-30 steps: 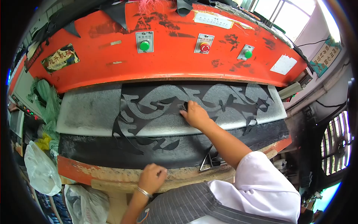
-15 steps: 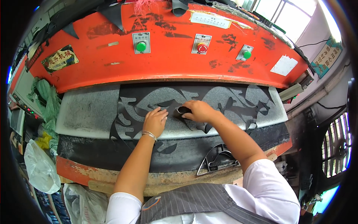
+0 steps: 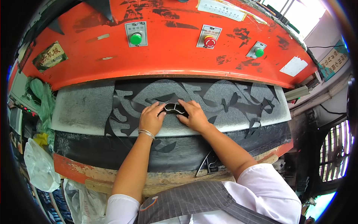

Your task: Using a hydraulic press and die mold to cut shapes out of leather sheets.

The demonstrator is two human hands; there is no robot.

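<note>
A small curved cutting die (image 3: 175, 107), a metal outline with a crossbar inside, stands level on the work surface between my hands. My left hand (image 3: 151, 118) grips its left end, with the thumb at the near side. At the right end, my right hand (image 3: 194, 115) holds it between thumb and fingers. Beneath and around it lies a black sheet (image 3: 244, 108), cut through with large curved holes and reduced to thin strips. That sheet rests on a pale, worn cutting pad (image 3: 84, 108), which shows through the holes.
A red press beam (image 3: 164, 61) spans the far side, bearing two green buttons (image 3: 136, 39) (image 3: 259, 52) and a red one (image 3: 209, 41). Another cutting die (image 3: 207, 164) lies at the near edge, partly hidden by my right arm. Plastic bags (image 3: 41, 164) hang at left.
The die was tilted in my right hand, with my left hand apart from it. Now it sits level, slightly further left, and my left hand has closed on it too. The view has shifted.
</note>
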